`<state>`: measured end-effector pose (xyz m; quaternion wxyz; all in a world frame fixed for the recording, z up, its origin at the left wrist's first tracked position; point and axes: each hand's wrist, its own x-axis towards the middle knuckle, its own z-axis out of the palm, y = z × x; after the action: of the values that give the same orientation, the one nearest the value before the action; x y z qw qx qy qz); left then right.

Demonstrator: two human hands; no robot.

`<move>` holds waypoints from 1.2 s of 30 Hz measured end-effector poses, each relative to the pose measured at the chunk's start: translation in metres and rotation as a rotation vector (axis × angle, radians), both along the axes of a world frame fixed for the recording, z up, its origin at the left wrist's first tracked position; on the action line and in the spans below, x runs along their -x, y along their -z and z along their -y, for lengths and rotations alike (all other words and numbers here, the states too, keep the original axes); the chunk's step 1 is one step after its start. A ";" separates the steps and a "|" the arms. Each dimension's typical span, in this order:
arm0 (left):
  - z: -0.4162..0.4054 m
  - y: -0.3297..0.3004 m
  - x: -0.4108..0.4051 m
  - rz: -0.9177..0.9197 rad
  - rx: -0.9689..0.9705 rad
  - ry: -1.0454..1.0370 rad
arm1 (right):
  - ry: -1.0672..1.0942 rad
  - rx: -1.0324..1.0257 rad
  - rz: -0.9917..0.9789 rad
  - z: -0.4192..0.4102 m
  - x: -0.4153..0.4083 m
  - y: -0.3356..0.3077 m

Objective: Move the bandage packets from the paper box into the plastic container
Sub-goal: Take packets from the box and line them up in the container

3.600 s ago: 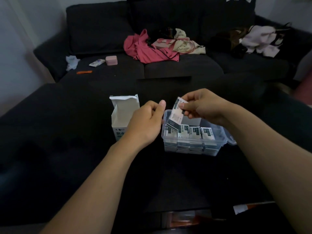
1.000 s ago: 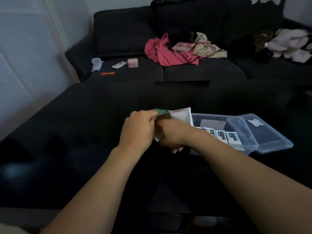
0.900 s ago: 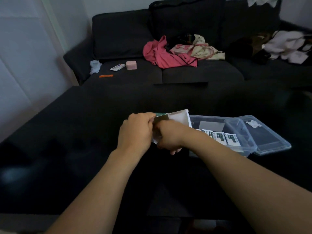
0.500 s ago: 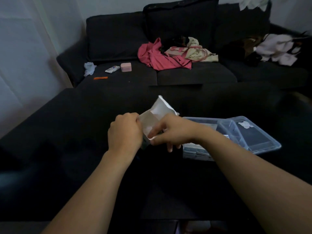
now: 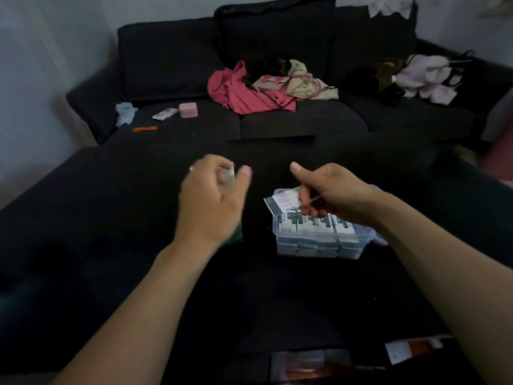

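Note:
The clear plastic container (image 5: 319,247) sits on the dark surface right of centre, packed with rows of bandage packets (image 5: 313,221). My right hand (image 5: 336,194) hovers just above its far left corner and pinches one white-and-dark bandage packet (image 5: 280,202) between thumb and fingers. My left hand (image 5: 211,202), blurred, is to the left of the container and wraps around the paper box (image 5: 229,176). The hand hides most of the box; only a pale strip shows between the fingers and a dark green corner shows below the palm.
A dark sofa (image 5: 277,118) runs along the back with a pink garment (image 5: 244,93), a small pink case (image 5: 188,110), a white tube pack (image 5: 165,114), an orange strip (image 5: 144,129) and pale clothes (image 5: 427,76). A white-and-orange pack (image 5: 410,350) lies near the front right edge.
My right hand has come out of the paper box with a packet and moved right, over the container. My left hand keeps the box on the left. The view has shifted.

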<state>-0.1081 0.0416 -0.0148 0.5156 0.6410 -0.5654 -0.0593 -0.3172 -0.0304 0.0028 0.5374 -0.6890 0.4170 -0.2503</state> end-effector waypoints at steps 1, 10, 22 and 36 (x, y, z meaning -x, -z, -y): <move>-0.001 0.000 0.014 -0.135 -0.106 0.162 | -0.024 0.019 -0.006 -0.002 0.002 -0.002; 0.024 0.015 0.073 -0.585 -0.385 0.450 | 0.158 0.135 0.070 0.001 0.031 0.001; 0.026 0.023 0.074 0.272 -0.368 0.370 | 0.304 0.036 -0.187 0.027 0.068 0.016; 0.022 0.036 0.075 0.769 -0.661 0.476 | 0.265 0.187 -0.487 0.035 0.049 0.026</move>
<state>-0.1836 0.0197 -0.0505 0.0162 0.5987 -0.7932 -0.1099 -0.3657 -0.0659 -0.0232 0.3182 -0.7149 0.5951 -0.1829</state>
